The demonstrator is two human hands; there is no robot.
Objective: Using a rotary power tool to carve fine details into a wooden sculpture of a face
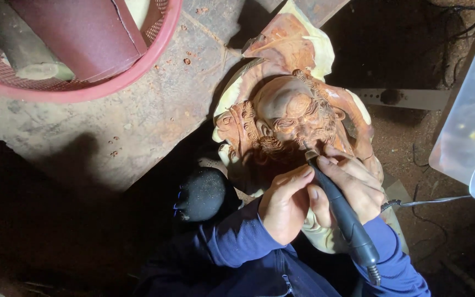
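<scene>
Dusty workbench (pixel 111 126); rotary tool (pixel 339 212) in right hand (pixel 353 184) against carving (pixel 298 118).

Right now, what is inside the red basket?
The red basket holds a dark red sandpaper roll and a wooden cylinder. The frame edge cuts off the rest, and the roll covers whatever lies beneath it.

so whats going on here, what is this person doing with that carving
A person in blue sleeves is working on a reddish wooden carving of a bearded figure. The right hand holds a dark pen-shaped rotary tool with its tip at the beard below the face. The left hand braces against the tool and the carving. A red mesh basket with rolled sandpaper sits on the dusty slab beside the carving.
</scene>
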